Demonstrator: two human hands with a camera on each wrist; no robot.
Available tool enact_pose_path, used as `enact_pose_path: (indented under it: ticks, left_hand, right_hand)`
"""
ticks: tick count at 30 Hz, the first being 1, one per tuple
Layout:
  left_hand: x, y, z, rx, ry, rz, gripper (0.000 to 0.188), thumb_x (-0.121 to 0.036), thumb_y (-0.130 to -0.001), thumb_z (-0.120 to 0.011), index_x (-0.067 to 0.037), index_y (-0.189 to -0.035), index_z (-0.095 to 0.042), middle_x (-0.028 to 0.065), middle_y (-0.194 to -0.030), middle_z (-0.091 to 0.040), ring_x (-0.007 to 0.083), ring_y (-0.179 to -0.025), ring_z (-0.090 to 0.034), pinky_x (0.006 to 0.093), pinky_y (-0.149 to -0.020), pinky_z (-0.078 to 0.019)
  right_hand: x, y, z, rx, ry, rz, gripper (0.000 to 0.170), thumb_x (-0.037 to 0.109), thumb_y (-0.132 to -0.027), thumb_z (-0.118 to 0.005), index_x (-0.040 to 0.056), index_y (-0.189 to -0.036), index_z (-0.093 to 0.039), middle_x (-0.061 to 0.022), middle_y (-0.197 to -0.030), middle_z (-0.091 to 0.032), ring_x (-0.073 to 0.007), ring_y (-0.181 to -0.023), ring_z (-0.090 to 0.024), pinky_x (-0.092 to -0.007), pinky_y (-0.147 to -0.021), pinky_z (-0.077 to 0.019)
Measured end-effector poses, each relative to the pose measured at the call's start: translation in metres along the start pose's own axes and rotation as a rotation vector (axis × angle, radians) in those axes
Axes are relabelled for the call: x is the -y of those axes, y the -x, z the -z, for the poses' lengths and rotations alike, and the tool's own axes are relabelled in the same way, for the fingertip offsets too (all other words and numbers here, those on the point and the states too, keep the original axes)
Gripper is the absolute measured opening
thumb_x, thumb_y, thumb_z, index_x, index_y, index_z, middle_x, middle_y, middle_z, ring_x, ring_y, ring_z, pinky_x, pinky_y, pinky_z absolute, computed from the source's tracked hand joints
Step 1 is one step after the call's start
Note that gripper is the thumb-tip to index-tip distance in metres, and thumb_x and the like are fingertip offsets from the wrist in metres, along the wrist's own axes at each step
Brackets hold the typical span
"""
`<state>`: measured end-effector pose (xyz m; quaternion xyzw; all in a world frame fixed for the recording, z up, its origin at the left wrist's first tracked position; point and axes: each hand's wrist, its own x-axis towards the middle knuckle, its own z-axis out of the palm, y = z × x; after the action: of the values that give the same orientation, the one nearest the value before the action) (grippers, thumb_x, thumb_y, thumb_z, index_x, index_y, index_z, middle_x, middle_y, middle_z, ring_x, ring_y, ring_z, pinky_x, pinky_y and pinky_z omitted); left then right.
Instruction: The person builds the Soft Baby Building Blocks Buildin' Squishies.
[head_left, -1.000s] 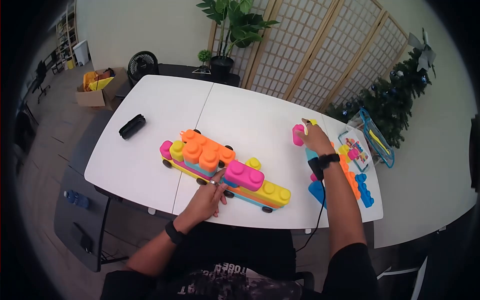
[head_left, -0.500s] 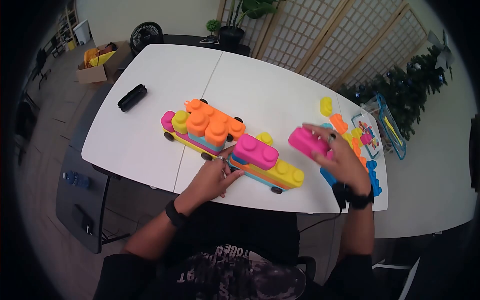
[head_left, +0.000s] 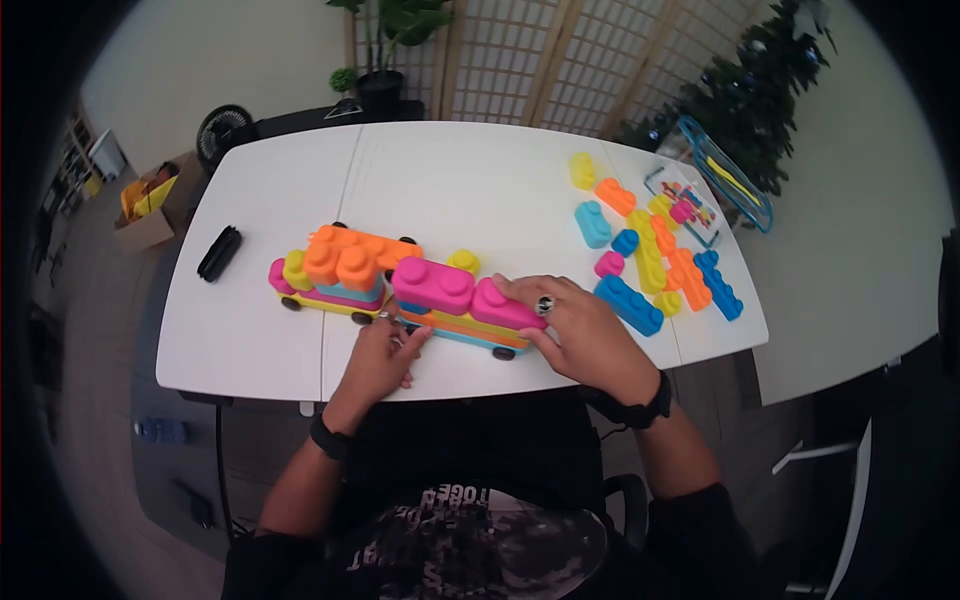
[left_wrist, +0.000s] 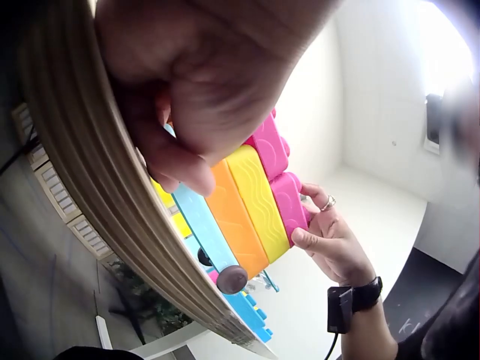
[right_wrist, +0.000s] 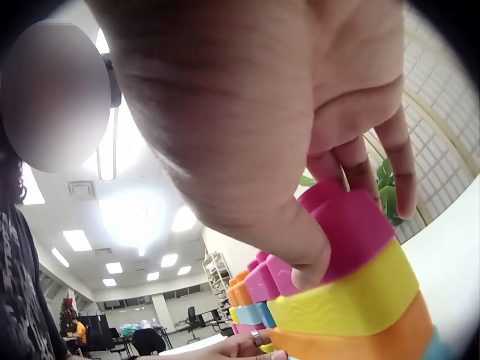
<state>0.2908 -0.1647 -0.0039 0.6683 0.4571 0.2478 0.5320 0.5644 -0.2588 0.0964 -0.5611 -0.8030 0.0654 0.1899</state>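
My right hand (head_left: 595,338) pinches a pink building block (head_left: 498,302) between thumb and fingers. In the right wrist view, this block's lower edge sits on a yellow block (right_wrist: 352,301). Beneath the yellow layer come an orange block (left_wrist: 232,217) and a light blue wheeled base (left_wrist: 196,217). A second pink block (head_left: 432,284) stands beside the held one on the same vehicle. My left hand (head_left: 376,362) grips the base's left end, its thumb along the near side. Just left stands another wheeled vehicle, topped with orange blocks (head_left: 338,262).
Loose blocks lie on the table's right side, among them a dark blue block (head_left: 628,305) and an orange one (head_left: 688,280). A picture card (head_left: 688,205) lies behind them. One yellow block (head_left: 462,261) sits behind the vehicle. A black case (head_left: 220,253) is at far left.
My right hand has brought the pink block from the right side of the table left onto the yellow block. My left hand has stayed at the vehicle. The head view has shifted.
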Motion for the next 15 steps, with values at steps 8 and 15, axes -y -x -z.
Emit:
enact_pose_path:
  ticks: [8, 15]
  left_hand:
    - [0.009, -0.006, -0.002, 0.001, 0.037, 0.000, 0.061, -0.022, -0.105, -0.073, 0.002, -0.151, -0.040, 0.0025, -0.073, -0.059, 0.0092, -0.047, -0.057, 0.0253, -0.041, -0.0470]
    - [0.011, -0.006, 0.002, 0.051, 0.049, 0.017, 0.066, -0.020, -0.105, -0.073, 0.003, -0.155, -0.036, 0.0025, -0.072, -0.058, 0.0096, -0.047, -0.058, 0.0251, -0.041, -0.0478]
  right_hand:
    - [-0.062, 0.053, 0.028, -0.269, -0.043, -0.447, 0.073, 0.038, -0.099, -0.075, 0.0140, -0.162, -0.046, -0.0232, -0.148, -0.057, -0.0389, -0.135, -0.059, -0.0446, -0.112, -0.0493]
    - [-0.210, 0.073, 0.024, -0.084, 0.415, -0.917, 0.052, 0.043, -0.090, -0.083, 0.0017, -0.120, -0.073, -0.0190, -0.109, -0.076, -0.0373, -0.105, -0.073, -0.0485, -0.088, -0.0582]
